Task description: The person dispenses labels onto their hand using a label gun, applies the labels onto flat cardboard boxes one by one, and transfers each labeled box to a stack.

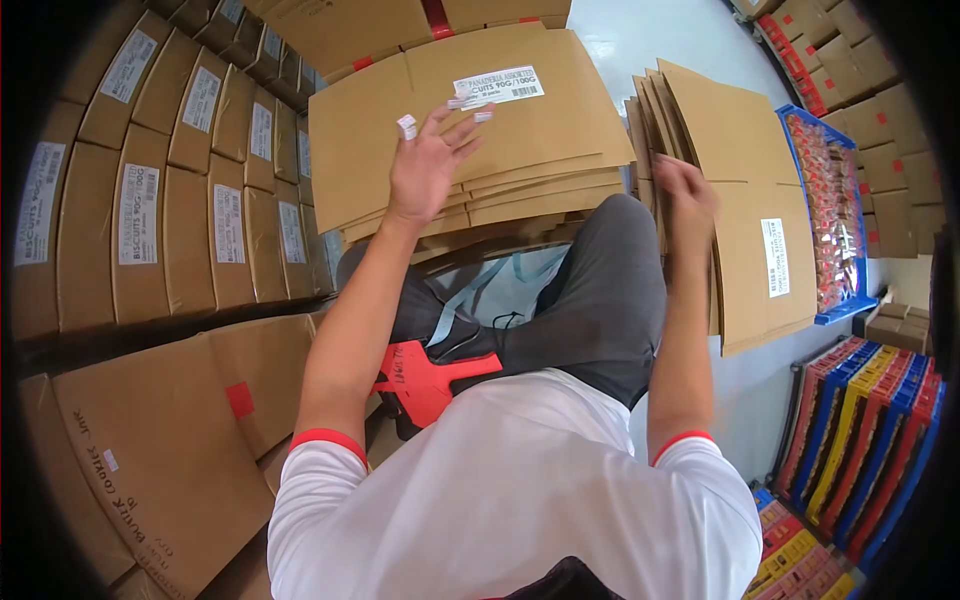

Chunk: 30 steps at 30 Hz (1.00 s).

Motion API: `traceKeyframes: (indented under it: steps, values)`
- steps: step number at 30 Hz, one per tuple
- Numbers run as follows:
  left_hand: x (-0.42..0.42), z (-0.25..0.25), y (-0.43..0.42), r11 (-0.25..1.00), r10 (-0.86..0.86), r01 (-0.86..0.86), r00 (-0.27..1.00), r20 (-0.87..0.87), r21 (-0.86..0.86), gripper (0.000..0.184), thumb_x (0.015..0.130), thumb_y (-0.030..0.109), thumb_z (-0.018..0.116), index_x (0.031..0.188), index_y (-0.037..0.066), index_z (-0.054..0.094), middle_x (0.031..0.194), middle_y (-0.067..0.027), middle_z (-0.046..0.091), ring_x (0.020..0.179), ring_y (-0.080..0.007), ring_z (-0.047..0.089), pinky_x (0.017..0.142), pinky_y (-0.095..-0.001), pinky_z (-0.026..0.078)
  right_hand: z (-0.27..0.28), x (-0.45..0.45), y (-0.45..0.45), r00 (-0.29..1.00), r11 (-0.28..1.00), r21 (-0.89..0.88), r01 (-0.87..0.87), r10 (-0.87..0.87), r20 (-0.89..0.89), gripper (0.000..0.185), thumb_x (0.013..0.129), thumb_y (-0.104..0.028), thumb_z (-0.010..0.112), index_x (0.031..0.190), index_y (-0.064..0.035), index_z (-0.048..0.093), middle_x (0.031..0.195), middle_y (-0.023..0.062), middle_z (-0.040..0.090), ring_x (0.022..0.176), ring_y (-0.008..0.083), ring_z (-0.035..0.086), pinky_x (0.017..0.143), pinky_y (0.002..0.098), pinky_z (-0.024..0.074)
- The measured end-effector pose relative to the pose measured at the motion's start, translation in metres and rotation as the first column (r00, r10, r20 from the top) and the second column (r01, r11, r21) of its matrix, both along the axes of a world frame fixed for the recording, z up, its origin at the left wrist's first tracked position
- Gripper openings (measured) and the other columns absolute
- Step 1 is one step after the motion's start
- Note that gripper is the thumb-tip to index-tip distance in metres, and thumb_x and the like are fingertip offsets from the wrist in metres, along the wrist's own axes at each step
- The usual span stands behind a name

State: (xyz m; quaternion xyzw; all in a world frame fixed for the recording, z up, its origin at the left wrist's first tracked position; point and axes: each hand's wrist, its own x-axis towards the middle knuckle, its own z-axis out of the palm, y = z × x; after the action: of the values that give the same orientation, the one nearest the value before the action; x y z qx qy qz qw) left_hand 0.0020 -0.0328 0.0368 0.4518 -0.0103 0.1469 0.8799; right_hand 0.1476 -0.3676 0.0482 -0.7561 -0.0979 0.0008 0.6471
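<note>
Left fingers (462, 131) spread empty over stacked cartons (545, 125); right fingers (684, 175) curl, hold unclear, by upright cartons (750, 165), floor (665, 35) past their edges

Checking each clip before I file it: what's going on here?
A person, apparently seated, is among flattened cartons. The left hand, fingers spread and tipped with white bits, is over the flat stack near its label; contact is unclear. The right hand, blurred, is at the edge of the upright cartons; its grip can't be told. A red tool lies at the person's lap.
</note>
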Motion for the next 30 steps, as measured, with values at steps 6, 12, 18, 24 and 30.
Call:
traceKeyframes:
  steps: [6,12,18,24,30]
  values:
    - [-0.008,0.019,-0.023,0.978,-0.064,0.049,0.996,0.066,0.202,0.087,0.099,0.072,0.032,0.154,0.004,0.035,0.158,-0.0273,0.039,0.149,-0.0337,0.039,0.122,-0.05,0.027,0.015,-0.038,0.15,0.908,0.893,0.208,-0.399,0.416,-0.046,0.022,0.093,-0.014,0.076,0.105,0.0043,0.077,0.092,0.0077,0.077,0.086,0.0118,0.069,0.078,0.0252,0.053]
    - [-0.019,0.023,-0.015,0.945,-0.022,0.006,0.999,0.048,0.328,0.092,0.1,0.073,0.031,0.158,0.001,0.026,0.161,-0.0242,0.038,0.15,-0.0315,0.037,0.123,-0.0473,0.025,0.02,-0.045,0.178,0.897,0.895,0.214,-0.392,0.423,-0.125,0.021,0.09,-0.012,0.08,0.102,0.004,0.077,0.088,0.0069,0.074,0.086,0.0119,0.067,0.08,0.0256,0.053]
    - [-0.015,0.009,-0.008,0.928,-0.059,0.049,0.998,0.016,0.369,0.092,0.101,0.072,0.032,0.159,0.001,0.025,0.163,-0.0207,0.036,0.152,-0.0295,0.033,0.125,-0.0436,0.021,0.0,-0.03,0.185,0.909,0.905,0.181,-0.385,0.406,-0.092,0.016,0.089,-0.011,0.081,0.095,0.0034,0.077,0.085,0.0073,0.076,0.079,0.0091,0.067,0.073,0.0236,0.0523]
    - [-0.005,-0.019,0.004,0.913,0.05,-0.028,0.998,-0.045,0.406,0.091,0.101,0.071,0.032,0.16,0.002,0.023,0.165,-0.0201,0.033,0.152,-0.028,0.032,0.125,-0.0427,0.02,-0.016,-0.007,0.187,0.887,0.887,-0.046,-0.459,0.456,-0.072,0.02,0.087,-0.017,0.082,0.092,0.0023,0.076,0.079,0.0053,0.073,0.073,0.0083,0.065,0.068,0.0234,0.051]
    - [0.002,-0.104,0.094,0.937,0.322,-0.255,0.898,-0.301,0.24,0.084,0.105,0.066,0.032,0.161,0.004,0.023,0.156,-0.0233,0.04,0.144,-0.0311,0.042,0.12,-0.0436,0.03,-0.074,0.098,0.207,0.935,0.962,0.007,-0.273,0.267,-0.235,0.019,0.09,-0.018,0.077,0.091,0.0003,0.075,0.079,0.0044,0.07,0.072,0.0122,0.066,0.067,0.024,0.0511]
